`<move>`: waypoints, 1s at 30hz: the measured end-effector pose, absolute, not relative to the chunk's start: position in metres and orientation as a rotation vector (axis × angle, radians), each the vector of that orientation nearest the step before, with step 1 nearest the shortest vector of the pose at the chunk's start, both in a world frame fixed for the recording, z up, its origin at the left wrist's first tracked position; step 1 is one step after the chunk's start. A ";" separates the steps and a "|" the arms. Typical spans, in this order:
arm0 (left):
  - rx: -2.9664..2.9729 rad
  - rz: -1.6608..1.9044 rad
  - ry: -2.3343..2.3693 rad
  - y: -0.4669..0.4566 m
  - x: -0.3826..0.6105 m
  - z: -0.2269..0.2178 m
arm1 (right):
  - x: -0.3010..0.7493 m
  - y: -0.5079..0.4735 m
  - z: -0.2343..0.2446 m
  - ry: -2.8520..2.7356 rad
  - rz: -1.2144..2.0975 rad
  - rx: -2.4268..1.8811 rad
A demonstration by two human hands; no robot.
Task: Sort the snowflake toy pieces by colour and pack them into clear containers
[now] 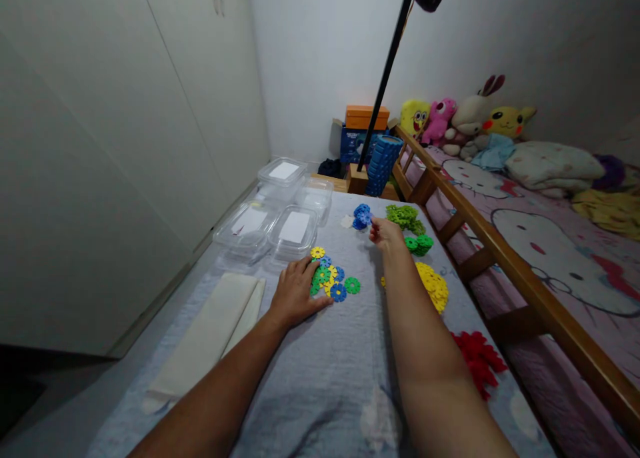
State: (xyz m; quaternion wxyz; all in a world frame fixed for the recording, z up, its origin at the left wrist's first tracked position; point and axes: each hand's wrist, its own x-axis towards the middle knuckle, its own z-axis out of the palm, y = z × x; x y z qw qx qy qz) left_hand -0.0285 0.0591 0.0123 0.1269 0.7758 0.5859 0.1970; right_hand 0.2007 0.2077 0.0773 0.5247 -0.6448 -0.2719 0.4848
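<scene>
My left hand (296,295) lies palm down, fingers spread, on the grey-blue cloth (320,371), touching a mixed heap of yellow, blue and green snowflake discs (330,278). My right hand (386,233) reaches farther out, its fingers pinched on a blue disc at the edge of a small blue pile (361,217). Sorted piles lie around that hand: light green discs (404,215), dark green discs (420,245), yellow discs (434,286) and red discs (477,359).
Several clear plastic boxes with lids (280,218) stand at the cloth's far left. A folded white cloth (213,335) lies at left. A wooden bed rail (500,251) runs along the right, with plush toys (465,121) behind. A black pole (385,85) rises at the far end.
</scene>
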 end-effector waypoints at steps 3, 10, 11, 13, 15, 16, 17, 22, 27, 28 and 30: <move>2.253 0.577 1.704 0.059 -0.029 0.011 | 0.201 0.229 0.070 -0.581 1.170 -1.582; 2.245 0.571 1.699 0.059 -0.029 0.011 | 0.201 0.253 0.062 -0.505 1.202 -1.637; 2.244 0.569 1.697 0.059 -0.029 0.011 | 0.201 0.255 0.061 -0.500 1.209 -1.645; 2.245 0.572 1.693 0.059 -0.029 0.011 | 0.200 0.257 0.059 -0.491 1.223 -1.658; 2.249 0.580 1.689 0.059 -0.030 0.010 | 0.200 0.257 0.058 -0.490 1.229 -1.664; 2.249 0.585 1.688 0.059 -0.030 0.010 | 0.200 0.256 0.057 -0.493 1.230 -1.664; 2.248 0.589 1.688 0.059 -0.030 0.010 | 0.200 0.254 0.058 -0.499 1.229 -1.661; 2.241 0.584 1.688 0.059 -0.030 0.011 | 0.199 0.233 0.065 -0.577 1.194 -1.607; 2.245 0.561 1.707 0.059 -0.029 0.011 | 0.188 0.190 0.066 -0.727 1.173 -1.531; 2.246 0.562 1.709 0.059 -0.029 0.012 | 0.185 0.180 0.065 -0.812 1.163 -1.530; 2.246 0.573 1.710 0.059 -0.029 0.013 | 0.179 0.159 0.063 -1.150 1.099 -1.553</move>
